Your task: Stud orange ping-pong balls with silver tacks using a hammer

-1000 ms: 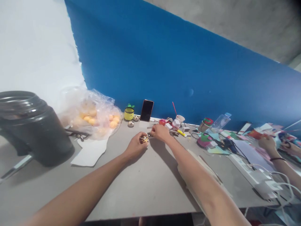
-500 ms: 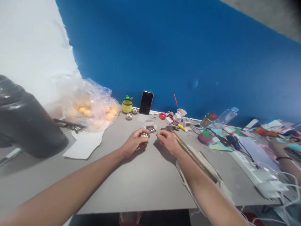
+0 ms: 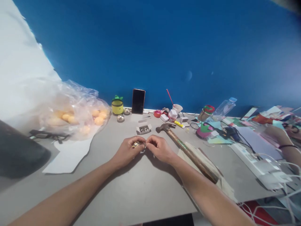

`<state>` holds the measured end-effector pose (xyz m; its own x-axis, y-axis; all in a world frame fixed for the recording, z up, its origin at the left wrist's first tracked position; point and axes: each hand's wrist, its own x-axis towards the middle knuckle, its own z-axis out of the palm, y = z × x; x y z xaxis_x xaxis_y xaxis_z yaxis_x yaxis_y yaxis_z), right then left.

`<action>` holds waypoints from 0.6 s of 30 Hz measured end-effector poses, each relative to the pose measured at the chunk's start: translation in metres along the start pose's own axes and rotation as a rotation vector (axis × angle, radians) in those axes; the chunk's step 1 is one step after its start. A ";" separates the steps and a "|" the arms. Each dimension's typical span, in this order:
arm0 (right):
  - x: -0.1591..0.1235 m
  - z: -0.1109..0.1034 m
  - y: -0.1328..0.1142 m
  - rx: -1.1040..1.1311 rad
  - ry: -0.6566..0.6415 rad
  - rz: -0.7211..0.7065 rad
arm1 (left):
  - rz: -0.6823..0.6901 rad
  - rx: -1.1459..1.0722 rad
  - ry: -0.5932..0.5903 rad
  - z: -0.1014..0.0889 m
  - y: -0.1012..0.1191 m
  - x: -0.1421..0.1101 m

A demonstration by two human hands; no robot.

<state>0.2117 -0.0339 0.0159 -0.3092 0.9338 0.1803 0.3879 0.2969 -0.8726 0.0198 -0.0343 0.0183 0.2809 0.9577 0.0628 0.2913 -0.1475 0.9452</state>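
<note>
My left hand [image 3: 128, 150] is closed around a small ball studded with shiny gold-silver round heads [image 3: 136, 144], partly covered by the fingers. Thumb and index finger of my right hand [image 3: 160, 149] are pinched together at the ball's right side, on what looks like a small metal tack, mostly hidden. The fingertips of both hands nearly meet. Just beyond them lies an open small white box [image 3: 138, 132] with shiny metal tacks [image 3: 144, 129] inside. A claw hammer [image 3: 176, 138] with a worn wooden handle rests right of my right hand, partly on a cloth-like bundle.
Two studded shiny balls [image 3: 120, 118] sit beside a yellow pot [image 3: 117, 107]. A phone [image 3: 138, 101] leans on the wall. At left are a bag of orange balls [image 3: 100, 116] and a dark bottle [image 3: 21, 150]. A power strip [image 3: 249, 166] and another person's hand [image 3: 277, 135] are at right.
My right hand has come left to the ball, so both hands now meet closer to me. The view has shifted, and the box and hammer head show more fully.
</note>
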 end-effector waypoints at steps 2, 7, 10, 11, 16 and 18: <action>0.000 -0.001 0.001 -0.060 0.015 -0.012 | -0.012 -0.001 -0.005 -0.001 -0.001 0.000; 0.000 -0.002 0.000 -0.243 0.005 -0.027 | -0.035 0.015 0.035 -0.002 0.002 0.002; 0.000 0.001 0.000 -0.244 0.011 -0.023 | -0.063 0.014 0.043 -0.002 0.003 0.002; 0.000 0.002 0.001 -0.212 0.021 -0.018 | -0.077 0.010 0.043 -0.002 0.003 0.002; 0.001 0.006 0.003 0.044 0.046 0.058 | -0.136 0.020 0.059 0.000 0.003 0.003; 0.002 0.006 0.001 0.111 0.022 0.079 | -0.139 0.022 0.080 0.000 0.003 0.004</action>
<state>0.2061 -0.0329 0.0121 -0.2619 0.9578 0.1183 0.3113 0.1999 -0.9290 0.0215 -0.0311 0.0217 0.1626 0.9858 -0.0420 0.3424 -0.0165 0.9394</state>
